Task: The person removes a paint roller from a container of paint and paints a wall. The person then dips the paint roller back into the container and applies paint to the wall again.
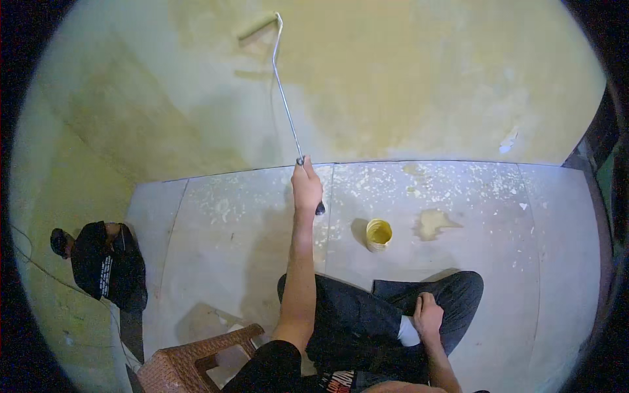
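My left hand [307, 189] is closed around the dark handle of a paint roller [286, 98] with a long bent metal rod. The arm reaches forward, and the roller's cover [258, 26] is at the wall [373, 83], which shows uneven patches of yellow-green. My right hand [428, 314] holds nothing and rests on my crossed legs beside a white sock [408, 331], its fingers loosely bent and the thumb apart. A yellow tub [379, 233] stands upright on the floor in front of my legs, with yellow residue inside.
A brown woven-pattern plastic stool [196, 353] is close by my left side. Another person [108, 260] in dark clothes is at the far left, near a cable [54, 277]. The pale floor [211, 255] bears paint spatters and a spilled puddle [435, 224] right of the tub.
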Tool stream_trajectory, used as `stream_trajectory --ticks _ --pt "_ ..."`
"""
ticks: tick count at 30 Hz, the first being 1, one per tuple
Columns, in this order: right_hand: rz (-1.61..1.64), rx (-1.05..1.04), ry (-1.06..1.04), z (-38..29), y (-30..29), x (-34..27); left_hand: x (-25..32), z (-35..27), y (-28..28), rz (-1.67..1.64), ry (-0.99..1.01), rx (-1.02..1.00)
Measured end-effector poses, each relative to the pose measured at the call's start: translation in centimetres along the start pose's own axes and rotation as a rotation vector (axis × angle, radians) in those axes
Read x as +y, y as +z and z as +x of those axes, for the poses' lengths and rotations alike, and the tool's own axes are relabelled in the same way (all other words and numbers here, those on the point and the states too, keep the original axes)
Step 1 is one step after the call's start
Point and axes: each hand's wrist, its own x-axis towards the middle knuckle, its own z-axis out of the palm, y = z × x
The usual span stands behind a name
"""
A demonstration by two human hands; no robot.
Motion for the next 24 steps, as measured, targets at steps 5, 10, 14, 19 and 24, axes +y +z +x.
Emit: stream_trajectory --ticks 5,10,14,19,24 --pt "-0.022 -0.011 0.029 0.0 -0.1 0.3 -0.9 -2.8 2.3 0.074 0.095 0.033" --pt "-0.047 0.012 0.015 -0.4 0.8 0.9 -6.5 -8.3 5.3 -0.163 -0.168 -0.155" --pt "-0.018 -0.022 0.020 -0.5 0.3 0.3 -5.1 -4.6 2.0 -0.461 -0.156 -0.279" --pt "-0.020 -0.028 0.018 -0.3 0.3 0.0 -0.9 1.2 -3.1 -0.551 -0.102 -0.248" --pt "-0.052 -0.009 0.028 -0.3 0.2 0.4 -4.9 -0.1 -2.7 -0.350 -0.079 -0.234"
